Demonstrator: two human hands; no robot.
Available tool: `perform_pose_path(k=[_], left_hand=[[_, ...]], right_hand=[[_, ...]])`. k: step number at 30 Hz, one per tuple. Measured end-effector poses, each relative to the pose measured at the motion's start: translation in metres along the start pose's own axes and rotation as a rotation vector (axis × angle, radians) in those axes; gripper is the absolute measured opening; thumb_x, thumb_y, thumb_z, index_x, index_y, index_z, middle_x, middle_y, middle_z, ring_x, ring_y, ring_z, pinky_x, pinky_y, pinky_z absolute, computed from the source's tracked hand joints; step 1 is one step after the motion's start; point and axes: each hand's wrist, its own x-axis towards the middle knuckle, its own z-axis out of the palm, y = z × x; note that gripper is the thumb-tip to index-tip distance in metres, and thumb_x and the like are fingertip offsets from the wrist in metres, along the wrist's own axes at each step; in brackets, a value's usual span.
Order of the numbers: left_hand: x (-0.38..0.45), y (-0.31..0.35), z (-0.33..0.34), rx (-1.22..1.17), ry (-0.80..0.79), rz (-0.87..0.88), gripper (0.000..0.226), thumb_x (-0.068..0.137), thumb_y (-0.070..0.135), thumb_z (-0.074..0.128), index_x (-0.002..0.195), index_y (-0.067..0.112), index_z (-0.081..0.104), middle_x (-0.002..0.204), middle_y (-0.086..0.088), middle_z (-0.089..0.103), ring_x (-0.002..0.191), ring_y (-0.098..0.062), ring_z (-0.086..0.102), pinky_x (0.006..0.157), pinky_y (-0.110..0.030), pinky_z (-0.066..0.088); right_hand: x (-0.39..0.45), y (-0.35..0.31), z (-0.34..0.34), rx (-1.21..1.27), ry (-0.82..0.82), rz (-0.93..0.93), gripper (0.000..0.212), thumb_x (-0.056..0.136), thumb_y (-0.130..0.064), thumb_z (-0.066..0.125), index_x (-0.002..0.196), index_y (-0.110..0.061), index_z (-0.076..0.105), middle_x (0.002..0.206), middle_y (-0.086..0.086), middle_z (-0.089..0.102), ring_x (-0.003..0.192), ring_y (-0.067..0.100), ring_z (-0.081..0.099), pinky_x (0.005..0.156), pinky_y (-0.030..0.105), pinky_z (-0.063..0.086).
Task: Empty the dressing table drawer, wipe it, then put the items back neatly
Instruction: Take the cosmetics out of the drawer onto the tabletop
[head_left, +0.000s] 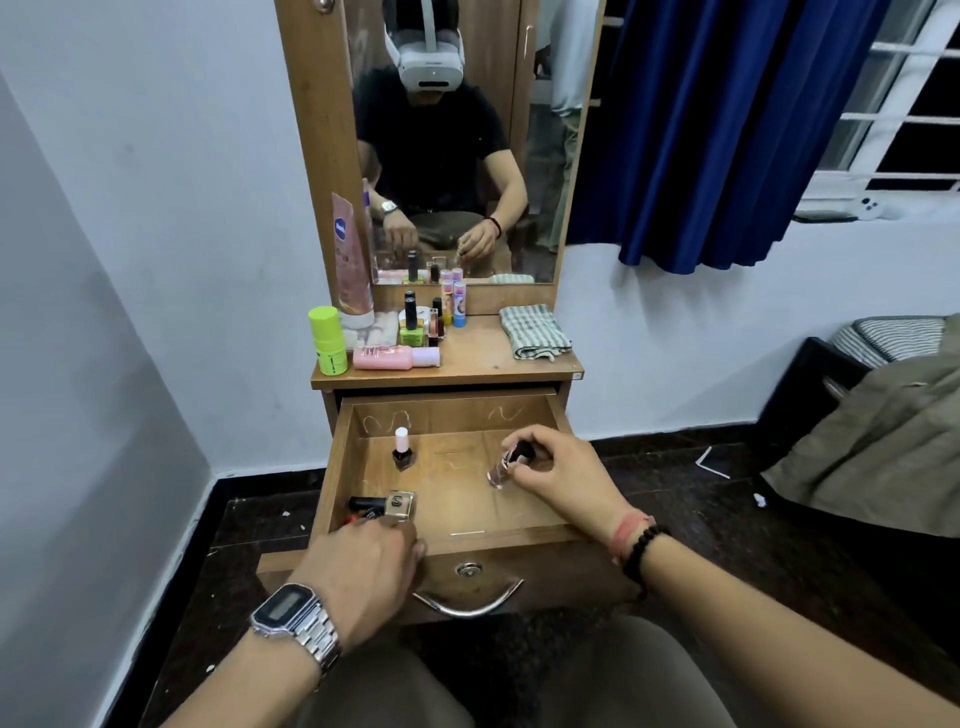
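**Both hands in the drawer, a few bottles to go**

Here we are at the dressing table, drawer (563, 415) pulled wide open. The right hand (563, 467) has its grip pinched on the dark cap of a small clear bottle (497, 474), which stands on the drawer floor, right of centre, leaning a touch. Down at the near left corner, the left hand (366, 571) reaches over the front edge toward a gold-capped bottle (401, 505) lying among a couple of dark items; fingers curled, though whether that grip has closed on anything I can't tell, the knuckles hide it.

One nail polish bottle (401, 449) with a pale pink cap stands alone toward the back left of the drawer. Up on the worktop (467, 358) a crowd of tubes and bottles sits bunched on the left, with a folded checked cloth (532, 331) on the right.

By my read, this is the emptying stage, nearly done, though the same picture could fit the putting-back.

The risks? That clear bottle is held by its cap alone; if the cap is loose, the body could drop. The worktop's left side is packed tight, so setting another bottle down there could topple its neighbours. And two hands working at once means divided attention: a forearm swinging across could knock over the upright nail polish.
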Motion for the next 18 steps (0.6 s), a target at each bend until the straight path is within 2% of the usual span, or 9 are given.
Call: perform_pose_path(k=[3,7,9,11,14,16,18], left_hand=[[0.002,0.002,0.004,-0.094,0.046,0.008,0.037,0.099,0.05,0.026,0.127,0.034,0.044,0.132,0.012,0.05,0.115,-0.014,0.055,0.084,-0.032,0.048],[0.004,0.016,0.007,-0.299,0.223,0.068,0.059,0.096,0.048,0.041,0.147,0.04,0.014,0.142,0.018,0.034,0.124,-0.007,0.044,0.096,-0.026,0.045],[0.006,0.033,0.001,-0.354,0.311,0.1,0.066,0.095,0.043,0.048,0.149,0.04,0.01,0.145,0.019,0.029,0.128,-0.006,0.04,0.1,-0.024,0.042],[0.011,0.049,-0.004,-0.386,0.379,0.139,0.063,0.095,0.037,0.051,0.148,0.037,0.018,0.141,0.017,0.037,0.125,-0.007,0.043,0.098,-0.021,0.041],[0.019,0.064,-0.014,-0.431,0.482,0.143,0.052,0.093,0.027,0.054,0.142,0.032,0.036,0.123,0.01,0.058,0.108,-0.012,0.056,0.082,-0.023,0.043],[0.026,0.067,-0.019,-0.462,0.532,0.165,0.046,0.091,0.024,0.059,0.135,0.03,0.048,0.111,0.007,0.065,0.097,-0.014,0.061,0.074,-0.024,0.043],[0.038,0.063,-0.025,-0.482,0.579,0.186,0.036,0.086,0.023,0.065,0.122,0.026,0.06,0.105,0.007,0.065,0.094,-0.016,0.059,0.077,-0.026,0.045]], right_hand=[[-0.016,-0.008,-0.009,0.029,0.023,0.012,0.025,0.077,-0.01,0.068,0.098,-0.023,0.065,0.093,-0.006,0.069,0.081,0.004,0.064,0.072,0.005,0.046],[-0.032,-0.031,-0.012,0.092,-0.024,-0.045,0.034,0.076,-0.007,0.069,0.102,-0.026,0.058,0.086,-0.007,0.068,0.071,0.006,0.065,0.072,0.021,0.055],[-0.043,-0.041,-0.015,0.122,-0.04,-0.084,0.038,0.076,-0.004,0.069,0.104,-0.026,0.056,0.083,-0.008,0.067,0.07,0.004,0.065,0.071,0.026,0.056],[-0.053,-0.05,-0.018,0.164,-0.046,-0.121,0.039,0.077,-0.002,0.069,0.104,-0.026,0.054,0.082,-0.005,0.066,0.07,0.004,0.065,0.069,0.024,0.057],[-0.061,-0.057,-0.025,0.246,-0.006,-0.123,0.039,0.078,-0.002,0.071,0.104,-0.026,0.054,0.079,-0.002,0.065,0.07,0.002,0.064,0.069,0.017,0.054],[-0.061,-0.058,-0.034,0.297,0.008,-0.105,0.037,0.08,-0.009,0.073,0.107,-0.026,0.054,0.082,-0.005,0.069,0.075,0.001,0.066,0.074,0.015,0.053],[-0.058,-0.051,-0.043,0.297,0.005,-0.067,0.036,0.083,-0.023,0.072,0.112,-0.03,0.052,0.096,-0.007,0.07,0.087,0.001,0.066,0.08,0.015,0.051]])
